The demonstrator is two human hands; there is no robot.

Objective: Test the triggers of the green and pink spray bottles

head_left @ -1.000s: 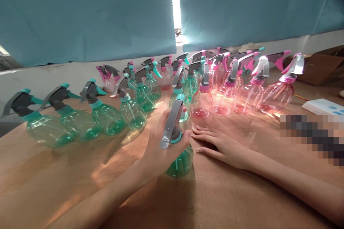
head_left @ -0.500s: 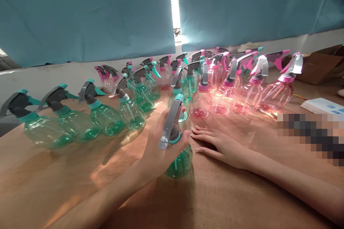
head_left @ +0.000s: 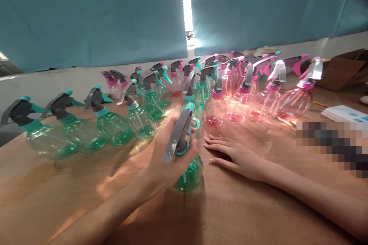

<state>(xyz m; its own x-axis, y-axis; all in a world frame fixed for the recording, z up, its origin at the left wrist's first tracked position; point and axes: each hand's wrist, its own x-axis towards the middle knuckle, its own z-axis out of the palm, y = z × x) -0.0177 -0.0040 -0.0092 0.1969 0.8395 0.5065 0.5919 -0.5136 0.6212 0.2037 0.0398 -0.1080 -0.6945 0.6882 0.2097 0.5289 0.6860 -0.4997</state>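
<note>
My left hand (head_left: 165, 159) is wrapped round the neck of a green spray bottle (head_left: 188, 172) with a grey trigger (head_left: 176, 132), which stands tilted to the left on the brown table (head_left: 57, 195). My right hand (head_left: 234, 153) lies flat on the table just to the right of the bottle, fingers stretched out and holding nothing. Beyond both hands stand rows of spray bottles: green ones (head_left: 115, 124) to the left, pink ones (head_left: 293, 101) to the right.
Blue curtains (head_left: 92, 15) hang behind the table with a bright gap between them. A cardboard box (head_left: 342, 71) sits at the far right, with a white flat object (head_left: 343, 114) in front of it. A blurred-out patch lies at the right.
My left hand has tipped the green bottle's top to the left and shifted it slightly left. My right hand has stayed flat in place.
</note>
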